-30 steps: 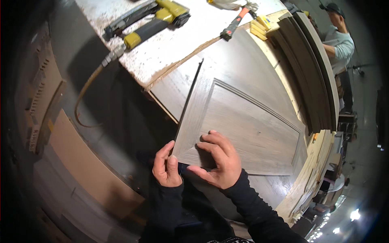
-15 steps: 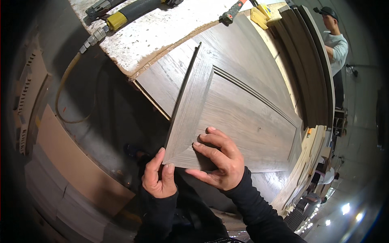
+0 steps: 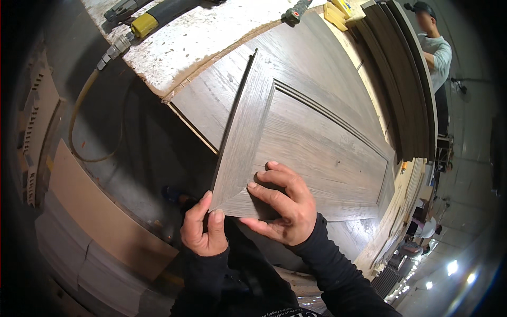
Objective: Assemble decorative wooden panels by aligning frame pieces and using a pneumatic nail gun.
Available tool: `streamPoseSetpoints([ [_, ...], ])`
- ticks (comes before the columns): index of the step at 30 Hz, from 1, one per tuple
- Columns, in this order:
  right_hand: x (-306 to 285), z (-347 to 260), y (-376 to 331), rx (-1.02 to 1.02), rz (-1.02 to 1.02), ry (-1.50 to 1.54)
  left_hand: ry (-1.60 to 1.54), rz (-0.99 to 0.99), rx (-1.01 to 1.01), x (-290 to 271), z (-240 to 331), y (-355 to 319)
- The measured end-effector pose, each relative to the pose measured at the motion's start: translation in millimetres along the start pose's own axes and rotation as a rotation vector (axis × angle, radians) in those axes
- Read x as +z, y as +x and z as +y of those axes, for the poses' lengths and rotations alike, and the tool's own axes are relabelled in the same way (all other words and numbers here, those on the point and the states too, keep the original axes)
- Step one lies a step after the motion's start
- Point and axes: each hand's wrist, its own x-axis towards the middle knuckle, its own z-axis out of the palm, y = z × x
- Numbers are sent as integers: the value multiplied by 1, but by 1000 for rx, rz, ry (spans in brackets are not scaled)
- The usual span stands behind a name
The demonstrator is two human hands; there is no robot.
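Observation:
A grey wood-grain cabinet door panel (image 3: 311,148) with a recessed centre lies tilted over a larger grey panel (image 3: 211,100) on the workbench. My left hand (image 3: 203,230) pinches the door's near left corner, thumb on top. My right hand (image 3: 282,203) lies flat on the near edge of the door's face, fingers spread and pressing down. Both sleeves are dark.
A white speckled workbench top (image 3: 200,37) carries a yellow and black pneumatic nail gun (image 3: 153,16) with an air hose (image 3: 84,111) hanging over the edge. Dark panels (image 3: 406,79) are stacked at right, beside another person (image 3: 435,47). Brown boards (image 3: 100,216) lean at lower left.
The view has moved closer to the door panel, which now fills more of the frame. My left hand has slid down to the near corner; my right hand stays on the face.

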Motion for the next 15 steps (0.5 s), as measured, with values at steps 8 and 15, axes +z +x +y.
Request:
streamPoseSetpoints([
  [8, 1, -1, 0, 11, -4, -1, -24, -63, -55, -1, 4, -1],
  [15, -5, -9, 7, 75, -82, -28, -300, -116, -106, -1, 5, 0],
])
